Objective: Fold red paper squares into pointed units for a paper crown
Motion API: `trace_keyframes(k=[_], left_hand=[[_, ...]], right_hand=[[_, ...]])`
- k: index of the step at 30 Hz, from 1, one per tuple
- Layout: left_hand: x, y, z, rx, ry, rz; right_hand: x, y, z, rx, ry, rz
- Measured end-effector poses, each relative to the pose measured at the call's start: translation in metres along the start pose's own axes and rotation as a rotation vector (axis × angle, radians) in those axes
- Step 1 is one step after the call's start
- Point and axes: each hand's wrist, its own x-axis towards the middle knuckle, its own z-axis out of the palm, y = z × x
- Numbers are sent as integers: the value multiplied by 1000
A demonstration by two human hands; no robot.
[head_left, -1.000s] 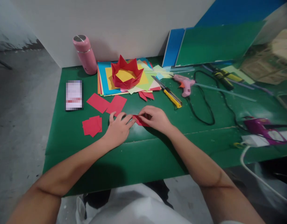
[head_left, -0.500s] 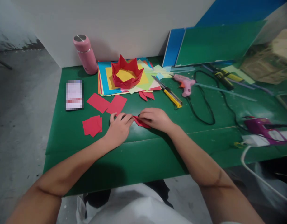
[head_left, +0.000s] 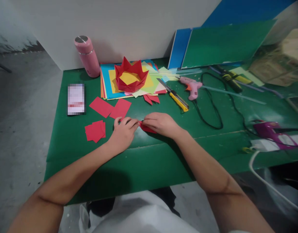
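A small folded piece of red paper [head_left: 147, 128] lies on the green table between my hands. My left hand [head_left: 124, 132] presses its left end, fingers bent and partly closed over it. From the other side my right hand [head_left: 160, 123] pinches the paper with fingers together, covering much of it. Just beyond my left hand lie two red paper rectangles [head_left: 102, 106]. A small pile of red paper squares [head_left: 95, 131] rests to its left. Farther back, a red folded-paper ring with points [head_left: 131, 84] sits on stacked coloured sheets [head_left: 105, 81].
A pink bottle [head_left: 88, 58] and a phone [head_left: 76, 98] stand and lie at the left. Rightward are a yellow utility knife [head_left: 179, 102], a pink glue gun [head_left: 192, 87] with a looping black cord [head_left: 218, 126], and a power strip [head_left: 265, 145]. Boards [head_left: 226, 45] lean behind.
My right fingers have shifted slightly left along the folded red paper and lie flatter on it. My left hand stays in place; the view has drifted very slightly.
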Motion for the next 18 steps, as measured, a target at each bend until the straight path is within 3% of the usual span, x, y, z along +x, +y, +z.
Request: trace_keyframes(k=[18], left_hand=[[0, 1, 1, 7, 3, -6]], right_hand=[[2, 1, -4, 195, -19, 58]])
